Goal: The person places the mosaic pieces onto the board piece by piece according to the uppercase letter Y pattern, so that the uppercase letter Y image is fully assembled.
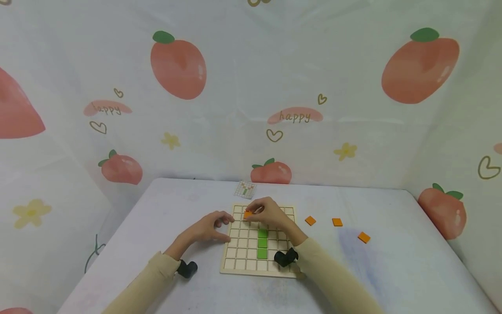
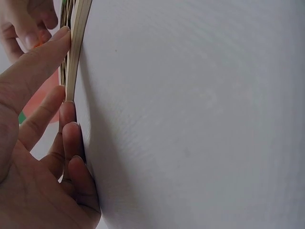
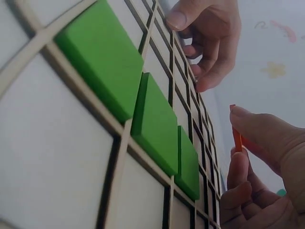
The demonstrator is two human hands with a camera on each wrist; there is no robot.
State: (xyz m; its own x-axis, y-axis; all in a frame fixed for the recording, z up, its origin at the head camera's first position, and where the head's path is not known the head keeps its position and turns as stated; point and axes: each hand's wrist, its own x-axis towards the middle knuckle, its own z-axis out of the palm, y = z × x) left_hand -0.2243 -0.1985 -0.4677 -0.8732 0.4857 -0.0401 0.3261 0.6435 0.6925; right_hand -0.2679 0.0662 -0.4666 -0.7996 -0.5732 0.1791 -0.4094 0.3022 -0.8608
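Observation:
My right hand [image 1: 269,213] pinches an orange square tile [image 1: 248,214] between thumb and fingers, over the upper left of a wooden grid board [image 1: 259,273]. In the right wrist view the orange tile [image 3: 237,136] stands edge-on in the fingertips, apart from the grid. Three green tiles [image 1: 262,243] lie in a column of squares, one below another. At the board's left edge is my left hand [image 1: 208,226], thumb and fingers spread apart. The left wrist view has its fingertips touching the board's side [image 2: 78,47], with several fingers loosely bent against the tabletop.
To the right of the board lie three loose orange tiles: one near it [image 1: 310,220], another farther along [image 1: 337,222], and a third [image 1: 364,237] lower right. A small pattern card [image 1: 245,189] sits behind the board on the white table [image 1: 188,196]. A printed curtain [image 1: 235,87] hangs behind.

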